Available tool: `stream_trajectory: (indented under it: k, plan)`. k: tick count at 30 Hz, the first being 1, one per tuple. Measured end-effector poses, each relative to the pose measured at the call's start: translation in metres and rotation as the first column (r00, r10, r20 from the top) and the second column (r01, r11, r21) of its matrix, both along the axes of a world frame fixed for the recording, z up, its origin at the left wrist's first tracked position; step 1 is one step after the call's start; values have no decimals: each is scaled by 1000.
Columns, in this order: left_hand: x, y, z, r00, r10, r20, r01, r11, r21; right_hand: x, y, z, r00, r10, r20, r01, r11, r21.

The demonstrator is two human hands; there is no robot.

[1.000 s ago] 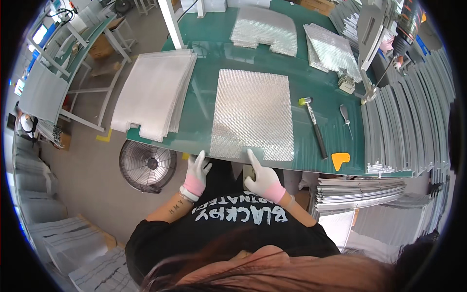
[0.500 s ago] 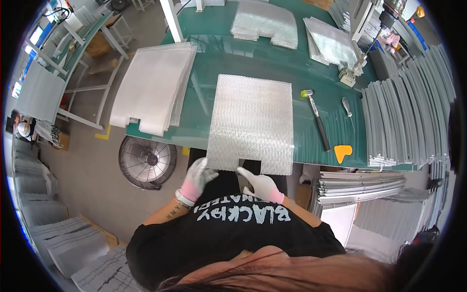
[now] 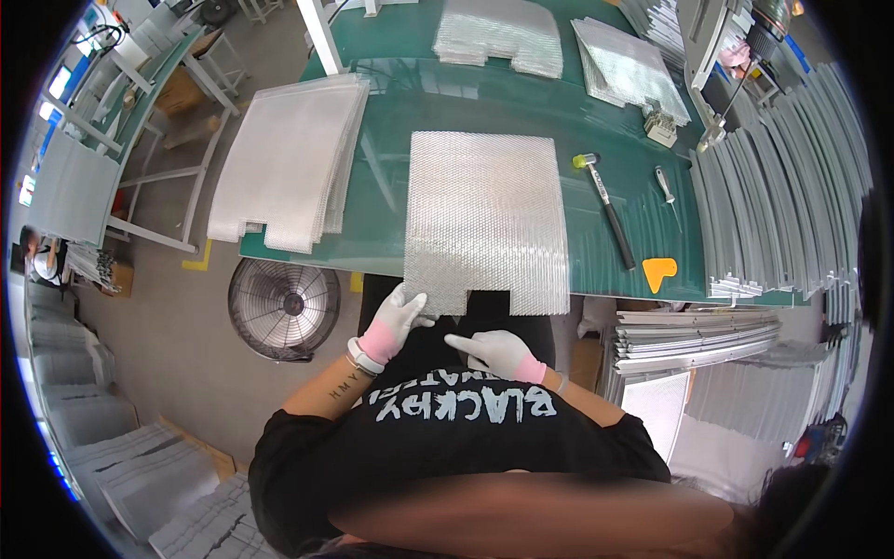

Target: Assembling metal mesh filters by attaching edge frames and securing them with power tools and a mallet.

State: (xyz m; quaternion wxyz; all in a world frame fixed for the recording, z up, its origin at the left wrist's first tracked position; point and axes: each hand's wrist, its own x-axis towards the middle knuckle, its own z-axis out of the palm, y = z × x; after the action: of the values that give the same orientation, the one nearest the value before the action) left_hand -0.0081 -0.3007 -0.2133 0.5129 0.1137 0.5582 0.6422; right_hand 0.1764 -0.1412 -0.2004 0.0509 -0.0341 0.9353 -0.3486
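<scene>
A silvery textured mesh sheet point(image 3: 486, 219) lies on the green table in front of me, overhanging its near edge. A rectangular notch is cut into its near side. My left hand point(image 3: 396, 323), in a white glove with a pink cuff, pinches the sheet's near left corner, thumb on top. Just below the notch is my right hand point(image 3: 494, 350), gloved alike and apart from the sheet. Its index finger points left, and the other fingers are partly hidden.
Left on the table point(image 3: 386, 200) lies a stack of notched sheets point(image 3: 284, 158); further stacks point(image 3: 498, 35) sit at the back. To the right are a mallet point(image 3: 607, 216), a screwdriver point(image 3: 665, 186) and a yellow scraper point(image 3: 658, 273). Grey panels point(image 3: 773, 205) stand beyond. A floor fan point(image 3: 292, 304) is below left.
The sheet's near edge has shifted slightly right and away. My left hand has moved right and up onto its corner. My right hand has drawn back from the notch edge.
</scene>
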Motion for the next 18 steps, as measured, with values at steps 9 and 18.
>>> stream_trajectory:
  k: [9, 18]
  plan:
    - [4, 8, 1, 1000, -28, 4, 28, 999, -33, -26, 1, 21, 880, -457, 127, 460, 888, 6]
    - [5, 6, -4, 981, 52, 189, -61, 997, 43, -31, -7, 25, 879, -434, 197, 445, 895, -16]
